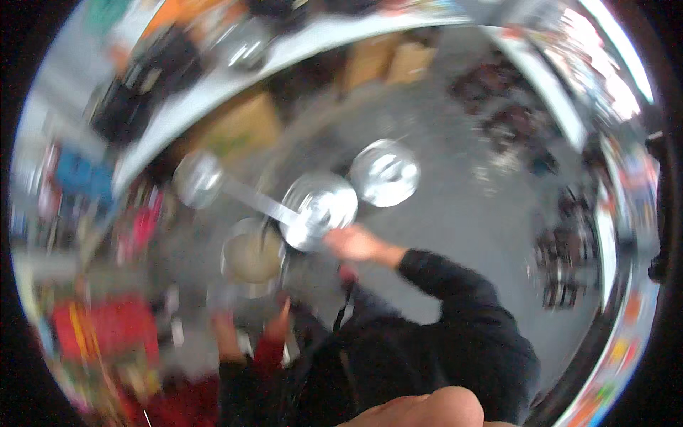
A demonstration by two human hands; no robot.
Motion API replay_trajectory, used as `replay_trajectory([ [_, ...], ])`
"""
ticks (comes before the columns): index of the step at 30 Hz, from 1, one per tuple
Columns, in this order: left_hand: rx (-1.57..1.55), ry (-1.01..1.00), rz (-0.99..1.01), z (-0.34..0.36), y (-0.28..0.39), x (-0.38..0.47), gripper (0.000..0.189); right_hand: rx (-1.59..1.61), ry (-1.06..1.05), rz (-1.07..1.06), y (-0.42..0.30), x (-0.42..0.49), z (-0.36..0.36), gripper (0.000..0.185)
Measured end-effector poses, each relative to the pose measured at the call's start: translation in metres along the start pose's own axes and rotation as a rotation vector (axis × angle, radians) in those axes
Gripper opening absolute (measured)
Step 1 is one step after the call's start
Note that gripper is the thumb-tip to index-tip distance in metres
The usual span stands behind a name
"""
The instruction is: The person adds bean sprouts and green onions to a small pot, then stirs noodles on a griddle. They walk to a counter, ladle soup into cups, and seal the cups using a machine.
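The view is badly blurred. My right hand (pixel 355 243), in a black sleeve, reaches in to the lower edge of a shiny, round, clear-looking piece (pixel 323 208). It seems to touch that edge, but its grip is unclear. A pale straight strip (pixel 256 200) runs from this piece to another round glossy piece (pixel 198 179) on the left. Just to the right is a third shiny round piece (pixel 385 173). A beige round thing (pixel 253 253) lies lower left. My left hand (pixel 227 328), apparently the one in the other black sleeve, is smeared; whether it holds anything is unclear.
Beside it a red-sleeved arm (pixel 272 344) of another person shows. A white table edge (pixel 299 45) curves across the top, with cardboard boxes (pixel 240 125) below. Dark stacked items (pixel 563 256) stand right on the grey floor (pixel 469 213). Blurred skin (pixel 427 408) is close to the lens.
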State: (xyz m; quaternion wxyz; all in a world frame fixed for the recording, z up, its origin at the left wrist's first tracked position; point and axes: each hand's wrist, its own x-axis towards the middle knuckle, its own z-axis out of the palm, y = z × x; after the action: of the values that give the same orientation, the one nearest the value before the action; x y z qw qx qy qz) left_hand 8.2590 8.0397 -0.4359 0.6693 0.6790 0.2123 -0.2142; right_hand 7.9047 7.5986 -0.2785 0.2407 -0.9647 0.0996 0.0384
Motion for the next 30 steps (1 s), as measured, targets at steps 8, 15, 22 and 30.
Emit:
replay_trajectory([
  [8, -0.208, 0.334, -0.070, -0.001, 0.001, -0.029, 0.023, 0.895, -0.151, 0.688, -0.051, -0.031, 0.008, 0.032],
  [15, -0.226, 0.470, -0.020, 0.044, 0.035, -0.044, 0.022, 0.473, -0.270, 0.505, -0.061, 0.008, 0.054, 0.031],
  [22, -0.222, 0.454, -0.067, 0.069, 0.039, -0.032, 0.024, 0.486, -0.194, 0.446, -0.055, 0.017, 0.082, 0.029],
  [30, -0.129, 0.392, -0.067, 0.082, 0.031, -0.037, 0.025, 0.780, -0.192, 0.658, -0.059, 0.000, 0.066, 0.026],
])
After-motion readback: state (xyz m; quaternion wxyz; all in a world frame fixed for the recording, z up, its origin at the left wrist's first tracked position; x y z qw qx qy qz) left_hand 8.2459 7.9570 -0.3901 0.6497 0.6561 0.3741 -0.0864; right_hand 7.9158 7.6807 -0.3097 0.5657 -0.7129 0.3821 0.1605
